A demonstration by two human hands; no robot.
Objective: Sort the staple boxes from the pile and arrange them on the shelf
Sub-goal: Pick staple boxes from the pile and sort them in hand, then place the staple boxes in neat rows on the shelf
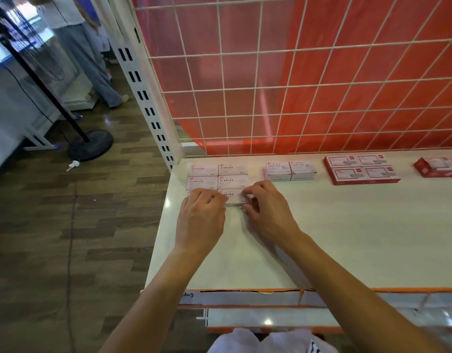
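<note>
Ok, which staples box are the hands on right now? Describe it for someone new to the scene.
Start at the white shelf's back left corner, where a block of pale STAPLES boxes sits. The one being handled is in the nearest row, right column, pinched between the left hand and right hand; its neighbours lie untouched or covered.

White staple boxes (pixel 218 180) marked "STAPLES" in red lie flat at the shelf (pixel 347 238) back-left corner, packed edge to edge, two columns by three rows. Front-row right box (pixel 232 197) partly hidden by fingers; front-left box is almost wholly covered.
</note>
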